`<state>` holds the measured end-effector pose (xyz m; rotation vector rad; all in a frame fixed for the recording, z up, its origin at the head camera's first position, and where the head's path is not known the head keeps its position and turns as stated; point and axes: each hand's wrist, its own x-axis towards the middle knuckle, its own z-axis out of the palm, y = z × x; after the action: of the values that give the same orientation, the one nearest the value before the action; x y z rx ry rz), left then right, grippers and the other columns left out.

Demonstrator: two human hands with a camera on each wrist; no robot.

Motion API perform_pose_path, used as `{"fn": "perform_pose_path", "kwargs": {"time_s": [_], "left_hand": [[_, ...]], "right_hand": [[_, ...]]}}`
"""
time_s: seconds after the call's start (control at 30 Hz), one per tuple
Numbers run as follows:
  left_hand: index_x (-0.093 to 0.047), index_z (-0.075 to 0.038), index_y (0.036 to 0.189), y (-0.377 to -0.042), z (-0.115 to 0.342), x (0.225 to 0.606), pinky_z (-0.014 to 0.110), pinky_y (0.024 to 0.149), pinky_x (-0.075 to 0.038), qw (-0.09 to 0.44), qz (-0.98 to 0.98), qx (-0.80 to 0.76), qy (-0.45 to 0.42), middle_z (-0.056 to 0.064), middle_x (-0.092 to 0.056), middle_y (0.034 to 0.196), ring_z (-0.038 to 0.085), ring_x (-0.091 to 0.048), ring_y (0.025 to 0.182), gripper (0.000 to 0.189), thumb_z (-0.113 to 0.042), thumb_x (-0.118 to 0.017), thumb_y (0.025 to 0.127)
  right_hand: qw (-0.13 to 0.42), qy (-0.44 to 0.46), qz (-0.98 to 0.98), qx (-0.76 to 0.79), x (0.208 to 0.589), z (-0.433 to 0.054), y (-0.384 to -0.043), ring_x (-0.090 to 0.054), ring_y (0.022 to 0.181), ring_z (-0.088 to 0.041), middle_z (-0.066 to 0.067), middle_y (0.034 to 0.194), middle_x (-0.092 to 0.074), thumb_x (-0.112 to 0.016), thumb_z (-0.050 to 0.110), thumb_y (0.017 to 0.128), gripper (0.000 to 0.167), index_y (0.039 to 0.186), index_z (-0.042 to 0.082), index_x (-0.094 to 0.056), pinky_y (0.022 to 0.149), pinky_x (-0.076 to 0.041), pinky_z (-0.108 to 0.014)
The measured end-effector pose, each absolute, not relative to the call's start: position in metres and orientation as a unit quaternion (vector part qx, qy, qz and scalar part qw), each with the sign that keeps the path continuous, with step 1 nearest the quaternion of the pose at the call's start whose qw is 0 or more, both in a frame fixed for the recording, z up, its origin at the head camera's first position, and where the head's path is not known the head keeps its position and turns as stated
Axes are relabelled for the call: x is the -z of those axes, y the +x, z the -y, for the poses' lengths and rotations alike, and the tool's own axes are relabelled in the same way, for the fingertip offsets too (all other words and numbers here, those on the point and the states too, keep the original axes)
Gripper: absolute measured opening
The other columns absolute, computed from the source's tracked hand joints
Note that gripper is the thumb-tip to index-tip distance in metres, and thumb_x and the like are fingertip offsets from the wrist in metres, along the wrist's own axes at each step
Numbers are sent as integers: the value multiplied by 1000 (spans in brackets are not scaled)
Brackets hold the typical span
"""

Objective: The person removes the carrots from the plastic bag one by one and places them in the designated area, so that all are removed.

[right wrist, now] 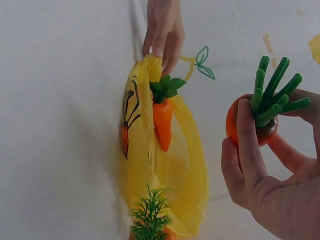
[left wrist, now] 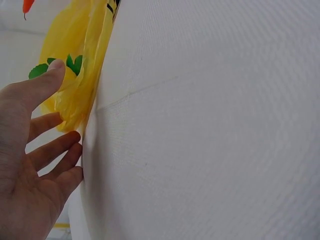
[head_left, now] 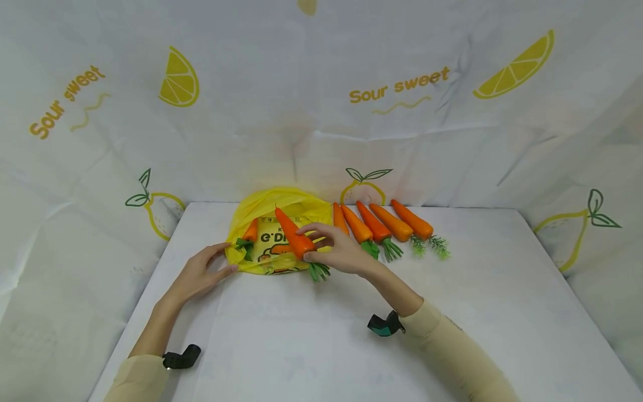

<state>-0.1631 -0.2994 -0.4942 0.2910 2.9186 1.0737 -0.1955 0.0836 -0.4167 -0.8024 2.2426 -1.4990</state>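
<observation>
A yellow plastic bag (head_left: 271, 196) lies with its mouth open near the back edge of the table. Inside its left part rests a carrot with leafy green tops (right wrist: 162, 120). My left hand (head_left: 203, 271) is at the bag's left rim, thumb and fingers spread apart, fingertips touching the plastic. Over the bag's mouth, my right hand (head_left: 339, 249) grips another carrot (head_left: 290, 228) near its thick end, between thumb and fingers. Its pointed tip faces back and slightly left, and its green stems (right wrist: 277, 92) stick out past the fingers.
Several carrots (head_left: 399, 223) lie in a row just right of the bag, tips toward the back, green tops toward the front. A white cloth (head_left: 281, 139) printed with lemons hangs behind the white table (head_left: 301, 340).
</observation>
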Motion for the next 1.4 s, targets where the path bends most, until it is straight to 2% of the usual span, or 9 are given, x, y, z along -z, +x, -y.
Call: {"fn": "perform_pose_path", "kwargs": {"time_s": [0.17,0.57,0.67,0.87,0.93,1.13,1.4], "left_hand": [[-53,2,156,-164,300,494,68,126,-39,14,-937,-339,90,31,-54,160,52,-47,151,71,-37,-78,101],[-54,2,155,-165,300,494,69,126,-39,14,-937,-338,89,31,-54,159,53,-47,151,71,-36,-78,101],[-54,2,155,-165,300,494,69,126,-39,12,-937,-338,90,31,-55,159,53,-48,151,70,-35,-78,100],[-54,2,155,-164,299,495,69,126,-39,13,-937,-338,89,31,-55,159,53,-48,151,70,-34,-79,100],[-54,1,155,-164,299,495,69,127,-38,15,-937,-338,87,31,-54,159,52,-47,151,70,-35,-79,100],[-54,1,155,-164,297,493,69,127,-38,21,-938,-335,81,30,-53,161,52,-46,152,71,-36,-78,100],[-53,1,156,-163,296,492,69,128,-37,25,-939,-333,78,30,-52,161,52,-46,153,71,-37,-77,101]], "right_hand": [[139,-268,-796,525,412,-106,-188,-66,134,-39,-16,150,-65,-77,16,100,46,144,16,-66,114,-55,-64],[117,-230,-823,506,422,-162,-164,-62,138,-42,-19,152,-63,-75,16,103,49,150,13,-59,118,-53,-62],[113,-236,-825,502,428,-175,-158,-62,138,-44,-19,151,-64,-72,14,105,48,150,11,-58,118,-55,-58],[124,-227,-822,508,439,-196,-141,-64,132,-41,-20,149,-64,-68,13,107,42,148,9,-61,109,-57,-23],[137,-216,-821,510,442,-201,-136,-64,132,-41,-21,151,-62,-67,14,107,42,148,9,-61,105,-56,-17],[164,-197,-825,504,451,-209,-128,-62,134,-41,-23,156,-58,-69,17,107,43,149,9,-61,103,-55,-15],[163,-197,-835,487,466,-209,-127,-60,137,-40,-20,156,-60,-70,18,106,41,146,12,-64,107,-55,-20]]}}
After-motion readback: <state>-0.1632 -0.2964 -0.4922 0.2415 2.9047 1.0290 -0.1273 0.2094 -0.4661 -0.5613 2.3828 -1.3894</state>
